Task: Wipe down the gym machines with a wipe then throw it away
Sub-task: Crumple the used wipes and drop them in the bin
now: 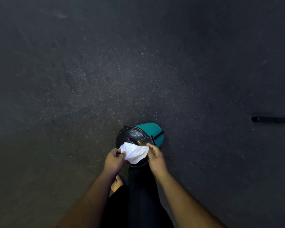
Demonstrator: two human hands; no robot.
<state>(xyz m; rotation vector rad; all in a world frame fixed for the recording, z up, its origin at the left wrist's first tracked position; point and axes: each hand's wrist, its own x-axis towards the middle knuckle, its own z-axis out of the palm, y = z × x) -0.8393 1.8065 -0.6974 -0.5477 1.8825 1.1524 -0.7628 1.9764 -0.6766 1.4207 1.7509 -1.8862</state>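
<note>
A white wipe [134, 153] is stretched between both hands, directly above a small teal bin [150, 130] with a glossy black domed lid [130, 134]. My left hand [114, 159] pinches the wipe's left edge with closed fingers. My right hand [155, 156] holds its right edge between thumb and fingers. The wipe hides the near part of the lid, so I cannot tell whether the lid flap is open. The bin stands on the dark floor just ahead of my legs.
Dark speckled rubber floor [105, 79] spreads all around the bin. A black metal bar [271, 119] of some equipment pokes in at the right edge. My legs in black trousers [141, 186] and a bare foot [116, 183] are below the bin.
</note>
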